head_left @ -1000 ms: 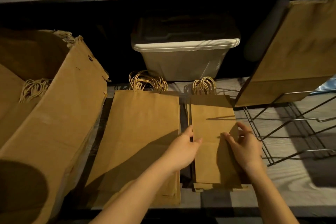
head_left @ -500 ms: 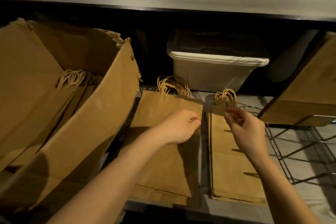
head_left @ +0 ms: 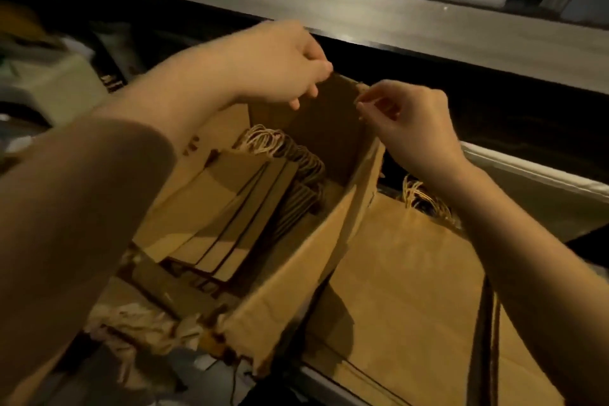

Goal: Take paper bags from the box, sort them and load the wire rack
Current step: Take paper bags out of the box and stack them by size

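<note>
The open cardboard box (head_left: 296,273) lies in the middle of the head view, its right wall torn at the near end. Several flat brown paper bags (head_left: 224,201) with twisted paper handles stand packed inside it. My left hand (head_left: 283,66) grips the top edge of the box's far flap. My right hand (head_left: 408,122) has curled fingers that pinch the same flap at its right corner. A stack of large flat paper bags (head_left: 395,273) lies on the shelf right of the box. The wire rack is out of view.
A dark shelf board (head_left: 362,10) runs low across the top, just above my hands. A white plastic tub (head_left: 534,181) stands behind the bag stack at the right. Crumpled paper (head_left: 138,326) lies at the box's near left corner.
Both hands have left the sorted bag stacks and moved left and up to the far end of the box. The view has swung left, so the wire rack is gone from sight.
</note>
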### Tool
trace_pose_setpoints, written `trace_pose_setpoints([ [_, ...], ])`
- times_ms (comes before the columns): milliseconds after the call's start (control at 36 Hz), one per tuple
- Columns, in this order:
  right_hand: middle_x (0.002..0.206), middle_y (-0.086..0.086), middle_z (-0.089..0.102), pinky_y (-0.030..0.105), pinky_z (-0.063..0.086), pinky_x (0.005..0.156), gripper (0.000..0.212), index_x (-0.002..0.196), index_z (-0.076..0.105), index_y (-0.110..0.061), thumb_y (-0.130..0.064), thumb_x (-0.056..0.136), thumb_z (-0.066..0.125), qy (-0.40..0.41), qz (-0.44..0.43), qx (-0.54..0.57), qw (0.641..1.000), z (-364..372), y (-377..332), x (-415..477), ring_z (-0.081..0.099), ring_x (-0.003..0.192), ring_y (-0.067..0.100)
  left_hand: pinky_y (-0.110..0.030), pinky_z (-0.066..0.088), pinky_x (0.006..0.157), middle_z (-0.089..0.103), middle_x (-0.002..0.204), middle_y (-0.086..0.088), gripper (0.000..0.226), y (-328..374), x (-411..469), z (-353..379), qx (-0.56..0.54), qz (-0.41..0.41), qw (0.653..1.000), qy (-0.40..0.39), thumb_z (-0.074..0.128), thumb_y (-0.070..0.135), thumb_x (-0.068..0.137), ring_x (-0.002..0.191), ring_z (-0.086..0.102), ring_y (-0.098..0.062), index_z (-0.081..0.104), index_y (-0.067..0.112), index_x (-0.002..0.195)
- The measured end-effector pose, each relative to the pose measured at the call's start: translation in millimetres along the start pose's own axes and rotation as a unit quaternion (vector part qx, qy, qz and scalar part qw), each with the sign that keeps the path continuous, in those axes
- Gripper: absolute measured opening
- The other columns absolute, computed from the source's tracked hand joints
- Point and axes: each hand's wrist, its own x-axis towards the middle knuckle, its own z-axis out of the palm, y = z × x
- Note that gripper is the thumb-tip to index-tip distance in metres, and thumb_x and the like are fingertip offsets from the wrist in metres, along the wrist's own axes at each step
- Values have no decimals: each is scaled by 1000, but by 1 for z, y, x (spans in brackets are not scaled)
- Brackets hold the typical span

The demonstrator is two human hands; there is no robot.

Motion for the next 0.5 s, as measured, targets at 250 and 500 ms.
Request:
trace_pose_setpoints([
  [250, 108, 3, 68, 34, 54, 80, 24, 113, 65, -18, -26, 94, 54, -84, -64, -92, 990, 93, -64, 70, 63, 97, 18, -28, 45, 72, 63, 107, 1, 30, -119, -2, -10, 126, -66, 988, 64, 45, 30, 97, 87, 56, -13, 61, 21, 121],
  [500, 159, 8, 7, 46, 23, 114, 75, 149, 18, -21, -39, 89, 59, -242, -71, -223, 942, 191, -65, 81, 13, 145, 30, -39, 53, 81, 63, 109, 2, 28, -190, -2, 4, 130, -146, 980, -21, 46, 34, 97, 93, 59, -17, 61, 24, 119],
])
